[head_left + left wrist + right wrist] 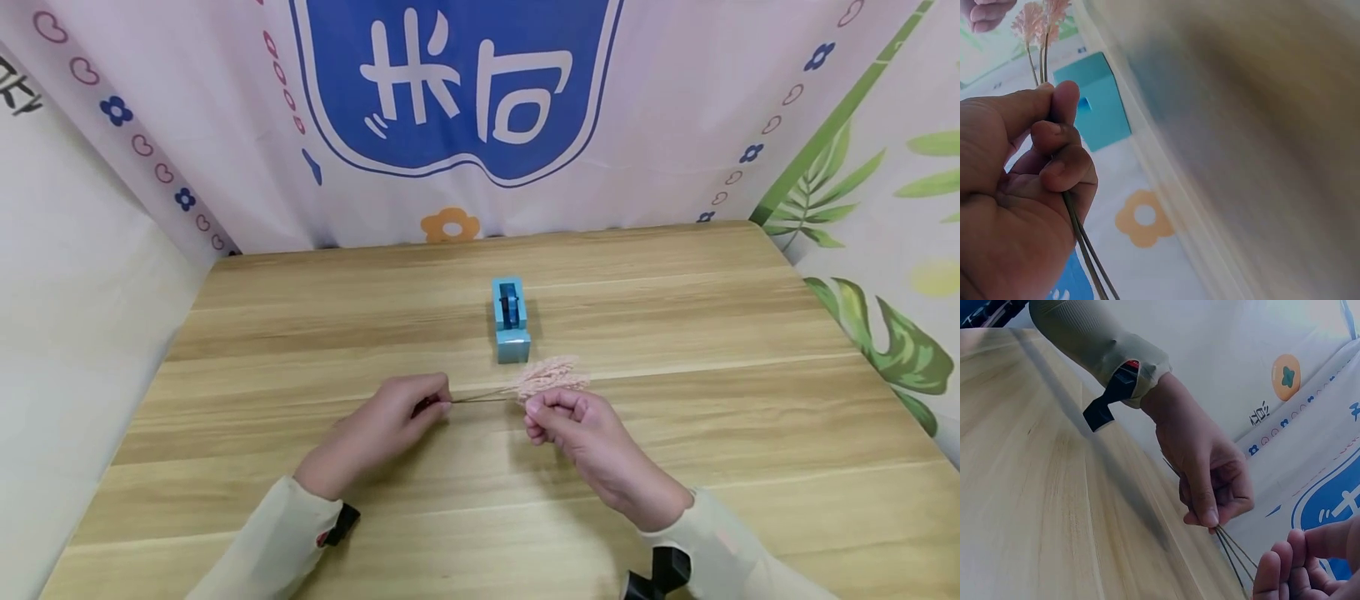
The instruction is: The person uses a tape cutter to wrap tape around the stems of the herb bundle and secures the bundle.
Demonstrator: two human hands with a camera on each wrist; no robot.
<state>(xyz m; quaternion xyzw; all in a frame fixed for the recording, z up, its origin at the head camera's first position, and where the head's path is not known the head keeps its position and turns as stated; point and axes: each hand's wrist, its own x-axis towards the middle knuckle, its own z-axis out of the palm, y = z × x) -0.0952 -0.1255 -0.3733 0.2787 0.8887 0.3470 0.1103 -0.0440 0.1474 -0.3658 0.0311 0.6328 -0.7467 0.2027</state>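
Note:
My left hand [393, 412] grips the thin stems of a small bunch of pink flowers [553, 377], with the thumb and curled fingers around them. In the left wrist view, the stems [1088, 250] run through the fist and out below it, and the fluffy pink heads [1054, 12] stand above the thumb. My right hand [588, 437] is beside the flower heads, its thumb and index finger brought together and the other fingers curled. Nothing shows between those fingertips. In the right wrist view its fingers [1297, 562] overlap the far ends of the stems.
A blue tape dispenser [512, 321] stands on the wooden table [300, 333] just beyond the flowers. Printed cloth [637, 183] hangs along the table's back edge, and more cloth covers both sides. Black camera mounts [660, 575] sit at the wrists.

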